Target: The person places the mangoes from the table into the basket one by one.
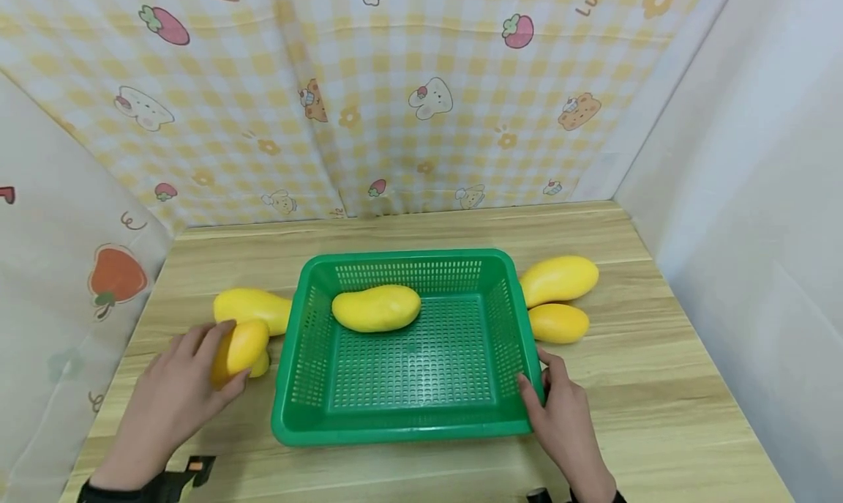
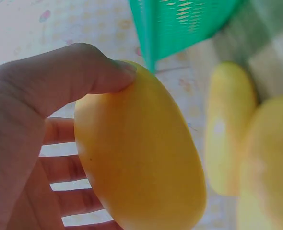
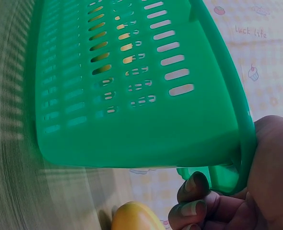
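The left hand (image 1: 174, 386) held a yellow mango (image 1: 245, 345) to the left of the green basket (image 1: 408, 436), outside of it; the thumb pressed on one side and the four fingers stood a little apart on the other, as the left wrist view showed. This wide grip was perhaps chosen because the skin looked smooth and the body was thick and rounded, so that two fingertips alone could let it slip. Beneath the held fruit there showed a small mango (image 1: 262, 367), and behind it a longer mango (image 1: 230, 303) reached toward the basket; whether the held one touched them could not be told. The right hand (image 1: 565, 408) pinched the basket's rim near its front right corner, thumb on the inner side and fingers curled on the outer, probably to prevent the light plastic from sliding on the table (image 1: 645, 422). Inside, one mango (image 1: 377, 309) lay on its side at the back left, where the low walls could stop it from rolling. On the right, a large mango (image 1: 563, 277) and a smaller mango (image 1: 560, 323) lay close together, their inner ends hidden by the rim.
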A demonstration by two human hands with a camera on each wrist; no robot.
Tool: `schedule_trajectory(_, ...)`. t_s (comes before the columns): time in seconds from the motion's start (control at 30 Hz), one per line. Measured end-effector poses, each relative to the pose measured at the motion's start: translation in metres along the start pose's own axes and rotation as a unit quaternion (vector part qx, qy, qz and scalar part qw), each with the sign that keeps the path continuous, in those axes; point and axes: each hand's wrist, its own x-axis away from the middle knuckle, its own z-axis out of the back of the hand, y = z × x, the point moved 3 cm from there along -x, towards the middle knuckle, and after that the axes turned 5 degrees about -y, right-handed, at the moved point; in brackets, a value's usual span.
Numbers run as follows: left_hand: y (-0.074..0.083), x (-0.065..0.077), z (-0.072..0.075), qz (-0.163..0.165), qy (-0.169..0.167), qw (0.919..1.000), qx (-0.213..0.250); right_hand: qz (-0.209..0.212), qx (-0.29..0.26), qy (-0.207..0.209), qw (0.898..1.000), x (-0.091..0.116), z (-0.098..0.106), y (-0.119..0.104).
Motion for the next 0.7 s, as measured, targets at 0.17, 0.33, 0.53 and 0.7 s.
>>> schedule_trajectory(0.17, 0.011, -0.024, 0.009, -0.031, 0.001, 0.9995, -0.008, -0.005, -0.003, -0.005, 1.000, 0.000, 0.001, 0.000)
schedule_trajectory(0.33, 0.025, -0.045, 0.013, -0.057, -0.006, 0.9983, 0.001, -0.005, -0.003, -0.005, 1.000, 0.000, 0.002, -0.001)
schedule_trajectory(0.53, 0.037, -0.070, 0.010, -0.084, -0.005, 0.9962, 0.026, -0.012, -0.003, -0.011, 1.000, -0.001, 0.002, -0.002)
schedule_trajectory(0.7, 0.050, -0.086, 0.005, -0.095, -0.017, 0.9946, 0.038, -0.019, -0.003, -0.020, 1.000, 0.000, 0.003, -0.002)
